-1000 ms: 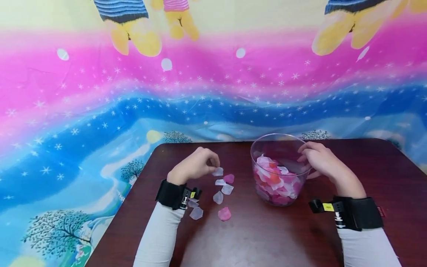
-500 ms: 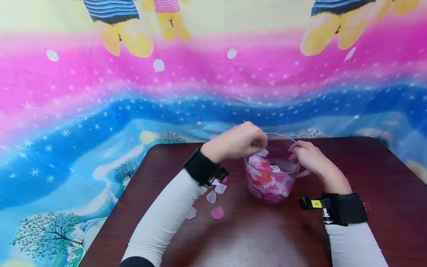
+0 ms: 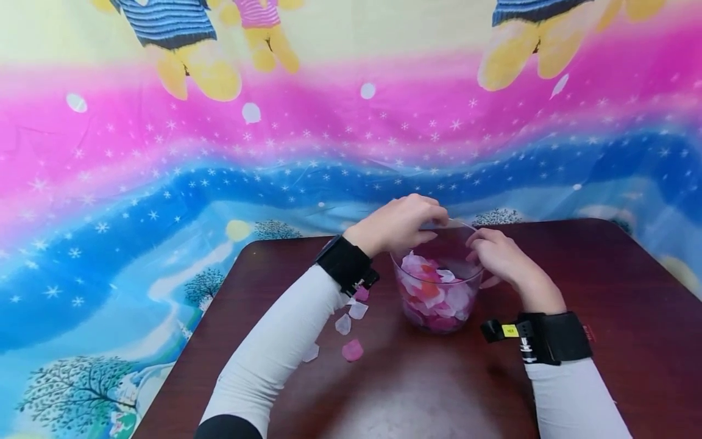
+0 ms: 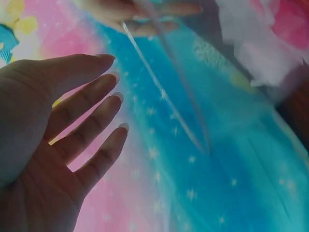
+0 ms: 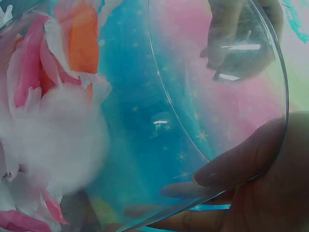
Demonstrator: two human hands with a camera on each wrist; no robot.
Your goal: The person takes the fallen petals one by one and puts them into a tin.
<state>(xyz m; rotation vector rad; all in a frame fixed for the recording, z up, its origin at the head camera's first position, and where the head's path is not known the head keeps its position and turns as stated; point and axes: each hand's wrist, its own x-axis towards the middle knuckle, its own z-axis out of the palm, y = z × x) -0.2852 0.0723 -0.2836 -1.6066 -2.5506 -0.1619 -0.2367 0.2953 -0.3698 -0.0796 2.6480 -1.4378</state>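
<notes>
Bench [image 3: 548, 390], dark brown, carries a clear plastic bowl [image 3: 406, 299] of pink and white petals at centre. Right hand [image 3: 501, 259] grips the bowl rim at 3 o'clock, fingers curled over it. Left hand [image 3: 397, 222] hovers above the rim at 10 o'clock, fingers spread, holding nothing. Loose petals [image 3: 351, 349] lie at the bowl's 8 o'clock.

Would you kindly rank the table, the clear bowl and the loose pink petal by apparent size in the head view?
1. Table, largest by far.
2. Bowl, which stands on it.
3. Pink petal, smallest, lying on the table left of the bowl.
</notes>
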